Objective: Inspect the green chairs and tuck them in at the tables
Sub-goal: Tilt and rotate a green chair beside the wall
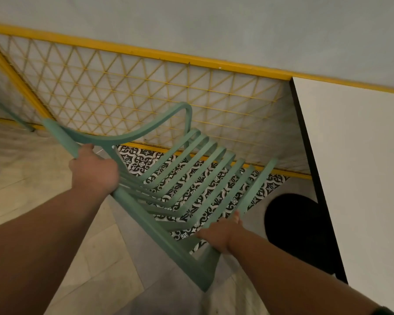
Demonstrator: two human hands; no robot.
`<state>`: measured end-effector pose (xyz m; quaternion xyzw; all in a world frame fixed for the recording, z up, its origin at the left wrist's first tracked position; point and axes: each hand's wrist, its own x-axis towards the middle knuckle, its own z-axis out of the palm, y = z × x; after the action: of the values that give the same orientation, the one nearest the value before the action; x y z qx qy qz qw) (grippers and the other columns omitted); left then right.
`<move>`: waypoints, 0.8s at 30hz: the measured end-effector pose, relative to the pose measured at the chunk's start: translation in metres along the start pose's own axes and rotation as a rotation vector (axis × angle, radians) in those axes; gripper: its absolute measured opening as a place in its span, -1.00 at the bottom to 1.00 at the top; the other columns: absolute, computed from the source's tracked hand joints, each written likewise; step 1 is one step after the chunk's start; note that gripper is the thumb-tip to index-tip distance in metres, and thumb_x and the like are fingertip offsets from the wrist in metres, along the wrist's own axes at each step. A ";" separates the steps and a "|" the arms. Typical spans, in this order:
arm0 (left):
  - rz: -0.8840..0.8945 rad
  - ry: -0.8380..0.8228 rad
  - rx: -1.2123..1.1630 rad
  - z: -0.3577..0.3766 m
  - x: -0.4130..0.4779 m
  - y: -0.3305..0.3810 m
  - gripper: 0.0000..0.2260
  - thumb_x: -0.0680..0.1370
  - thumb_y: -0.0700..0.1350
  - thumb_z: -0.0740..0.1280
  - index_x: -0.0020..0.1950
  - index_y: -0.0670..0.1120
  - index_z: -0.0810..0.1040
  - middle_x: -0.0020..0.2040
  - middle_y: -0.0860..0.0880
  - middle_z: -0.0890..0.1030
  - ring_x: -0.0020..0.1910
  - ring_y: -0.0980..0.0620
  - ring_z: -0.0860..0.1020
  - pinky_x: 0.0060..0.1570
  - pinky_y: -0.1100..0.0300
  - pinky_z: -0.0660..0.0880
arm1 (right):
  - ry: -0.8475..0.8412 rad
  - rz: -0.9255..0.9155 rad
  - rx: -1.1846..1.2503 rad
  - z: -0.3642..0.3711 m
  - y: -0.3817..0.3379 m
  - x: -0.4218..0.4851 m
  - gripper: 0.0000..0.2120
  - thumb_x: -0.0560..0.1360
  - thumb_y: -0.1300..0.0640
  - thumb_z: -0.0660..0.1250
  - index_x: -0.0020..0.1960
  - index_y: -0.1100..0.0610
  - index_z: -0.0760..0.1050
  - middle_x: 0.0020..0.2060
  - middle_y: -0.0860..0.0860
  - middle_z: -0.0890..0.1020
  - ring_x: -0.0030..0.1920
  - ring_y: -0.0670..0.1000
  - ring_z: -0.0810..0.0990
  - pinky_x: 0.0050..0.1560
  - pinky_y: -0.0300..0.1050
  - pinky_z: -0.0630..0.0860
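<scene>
A green slatted chair (182, 178) with a curved armrest fills the middle of the view, seen from above over the patterned floor. My left hand (93, 171) grips the chair's frame where the backrest meets the left armrest. My right hand (221, 233) holds the chair's right side rail, fingers curled under it. The white table (355, 178) with a dark edge stands to the right of the chair, its round black base (291, 223) on the floor below. The chair's front points toward the fence, beside the table's edge.
A yellow lattice fence (146, 87) runs along the far side, close to the chair's front. Part of another green chair (7, 110) shows at the far left. Black-and-white patterned tiles (141, 160) lie under the chair; pale floor tiles (32, 178) lie at left.
</scene>
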<state>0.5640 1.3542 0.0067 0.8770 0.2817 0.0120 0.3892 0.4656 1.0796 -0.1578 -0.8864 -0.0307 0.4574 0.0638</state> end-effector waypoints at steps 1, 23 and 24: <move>0.011 -0.001 0.007 -0.001 0.004 0.000 -0.41 0.57 -0.15 0.25 0.62 0.00 0.23 0.46 -0.31 0.31 0.06 -0.29 0.49 0.15 -0.09 0.52 | -0.007 -0.004 -0.014 -0.001 -0.007 -0.006 0.37 -0.04 -0.68 -0.50 0.53 -0.19 0.39 0.57 0.27 0.29 0.59 0.52 -0.07 0.41 0.61 -0.41; 0.086 -0.084 0.160 0.026 -0.131 -0.014 -0.29 0.49 -0.05 0.47 0.54 -0.18 0.22 0.62 -0.24 -0.05 0.38 -0.37 0.38 0.34 -0.21 0.44 | -0.030 0.081 0.169 0.010 -0.017 0.016 0.21 0.00 -0.46 -0.37 0.50 -0.14 0.42 0.51 0.27 0.37 0.53 0.61 -0.11 0.28 0.68 -0.47; 0.105 -0.066 0.198 0.029 -0.138 -0.016 -0.29 0.49 -0.03 0.45 0.56 -0.17 0.21 0.62 -0.27 -0.08 0.39 -0.40 0.37 0.32 -0.21 0.45 | -0.025 0.073 0.174 0.012 -0.018 0.016 0.19 0.02 -0.47 -0.36 0.49 -0.15 0.44 0.52 0.26 0.36 0.54 0.61 -0.13 0.27 0.68 -0.48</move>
<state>0.4472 1.2739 0.0022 0.9247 0.2219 -0.0245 0.3084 0.4657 1.1001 -0.1750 -0.8723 0.0407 0.4714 0.1235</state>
